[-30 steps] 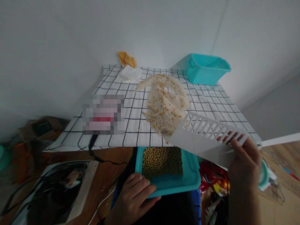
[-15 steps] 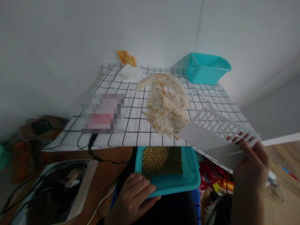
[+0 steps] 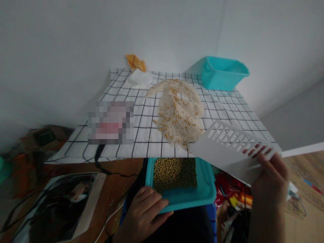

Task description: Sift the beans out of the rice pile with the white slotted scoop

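My left hand (image 3: 144,211) grips the near rim of a teal tray (image 3: 202,194) filled with yellow and green beans (image 3: 175,173), held just below the table's front edge. My right hand (image 3: 269,184) is closed on the slotted end of a flat white plastic panel (image 3: 222,153). The panel's far corner touches the near edge of a pile of white rice mixed with yellow beans (image 3: 181,113) on the black-and-white checked tablecloth (image 3: 141,135).
A teal plastic basket (image 3: 222,73) stands at the back right of the table. White tissue (image 3: 139,80) and an orange scrap (image 3: 136,62) lie at the back. A blurred patch (image 3: 110,123) sits left. Cables and clutter (image 3: 63,199) lie on the brown floor lower left.
The white panel swung away to the right from the pile's near edge, then came back a little toward it. My left hand and the tray stayed put.
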The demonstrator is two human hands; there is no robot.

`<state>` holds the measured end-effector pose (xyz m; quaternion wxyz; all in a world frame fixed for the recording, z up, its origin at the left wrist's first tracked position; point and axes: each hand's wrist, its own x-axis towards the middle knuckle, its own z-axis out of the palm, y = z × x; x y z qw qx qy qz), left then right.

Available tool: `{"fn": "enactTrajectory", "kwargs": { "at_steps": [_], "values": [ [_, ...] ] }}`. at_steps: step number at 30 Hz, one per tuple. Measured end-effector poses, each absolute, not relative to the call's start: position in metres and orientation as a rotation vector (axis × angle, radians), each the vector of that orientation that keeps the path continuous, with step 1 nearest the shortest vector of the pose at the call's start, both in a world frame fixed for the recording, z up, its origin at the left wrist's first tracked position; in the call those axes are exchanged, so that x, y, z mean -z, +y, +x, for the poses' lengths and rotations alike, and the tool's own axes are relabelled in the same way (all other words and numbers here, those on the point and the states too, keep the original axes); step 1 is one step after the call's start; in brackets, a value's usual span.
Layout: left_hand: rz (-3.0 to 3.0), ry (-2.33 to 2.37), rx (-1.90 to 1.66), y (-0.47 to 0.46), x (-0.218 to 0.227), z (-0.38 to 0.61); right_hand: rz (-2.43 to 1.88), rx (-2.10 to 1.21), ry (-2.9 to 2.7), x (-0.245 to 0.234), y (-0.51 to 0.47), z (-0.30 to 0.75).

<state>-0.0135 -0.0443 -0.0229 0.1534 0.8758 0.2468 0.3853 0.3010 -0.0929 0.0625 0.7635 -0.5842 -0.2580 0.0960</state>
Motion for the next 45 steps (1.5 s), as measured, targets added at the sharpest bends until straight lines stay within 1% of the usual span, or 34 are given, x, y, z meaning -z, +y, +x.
{"fn": "enactTrajectory", "kwargs": {
  "at_steps": [10,23,32,38,45],
  "values": [
    [2.517,0.71,-1.111,-0.045,0.024,-0.014,-1.236,-0.147,-0.552,-0.054,-0.096,0.313],
    [2.533,0.717,-1.132,-0.045,0.024,-0.014,-1.243,-0.199,-0.557,-0.058,-0.097,0.305],
    [2.541,0.727,-1.104,-0.045,0.023,-0.013,-1.265,-0.22,-0.544,-0.05,-0.1,0.313],
    [2.546,0.724,-1.109,-0.045,0.021,-0.013,-1.243,-0.17,-0.544,-0.052,-0.098,0.312],
    [2.531,0.704,-1.114,-0.045,0.024,-0.014,-1.27,-0.237,-0.521,-0.053,-0.096,0.298]
  ]
}}
